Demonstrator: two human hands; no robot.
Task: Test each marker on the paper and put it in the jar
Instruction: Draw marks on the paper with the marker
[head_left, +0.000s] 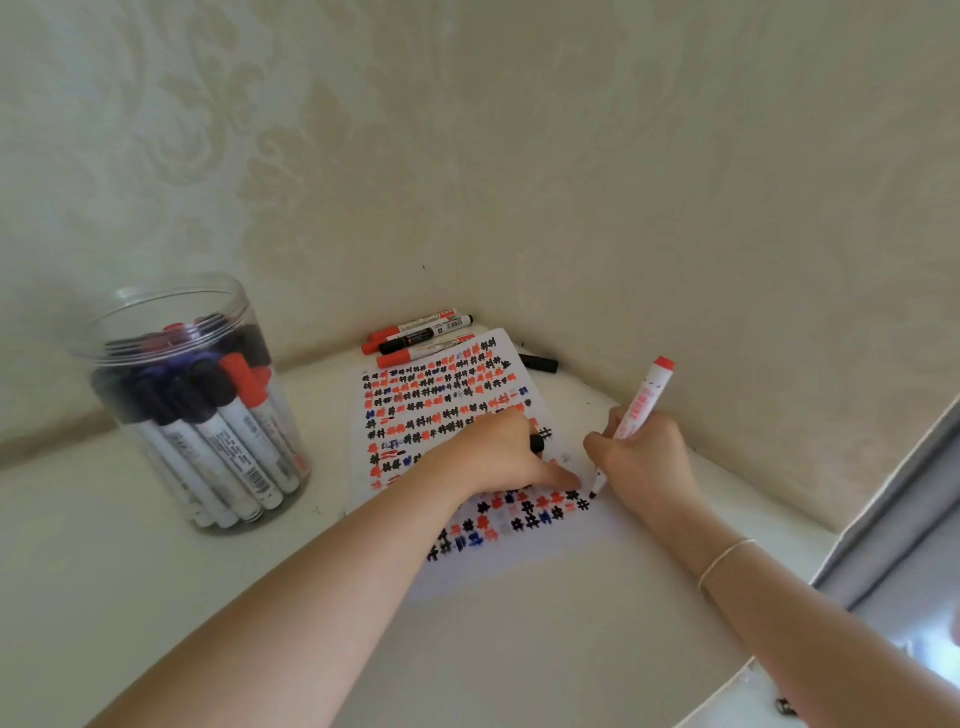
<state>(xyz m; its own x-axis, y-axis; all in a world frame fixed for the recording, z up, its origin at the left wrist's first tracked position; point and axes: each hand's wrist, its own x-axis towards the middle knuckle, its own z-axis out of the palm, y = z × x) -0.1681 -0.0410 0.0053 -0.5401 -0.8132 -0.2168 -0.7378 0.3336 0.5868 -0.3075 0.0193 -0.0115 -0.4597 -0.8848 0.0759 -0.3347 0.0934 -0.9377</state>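
On the white table (156, 597), seen from the head camera, the paper (457, 405) lies near the wall corner, covered in rows of red, black and blue marks. The right hand (641, 457) grips a marker (636, 415) with its tip touching the sheet. The left hand (498, 457) presses on the paper, fingers curled round a black cap (536, 443). More markers (421, 338) lie at the sheet's far edge. Well to the left stands the clear jar (192, 405), full of markers.

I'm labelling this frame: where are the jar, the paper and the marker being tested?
jar (156, 332): head view, clear upper wall.
paper (519, 564): head view, blank lower part.
marker (641, 402): head view, white barrel above the right hand (644, 460).
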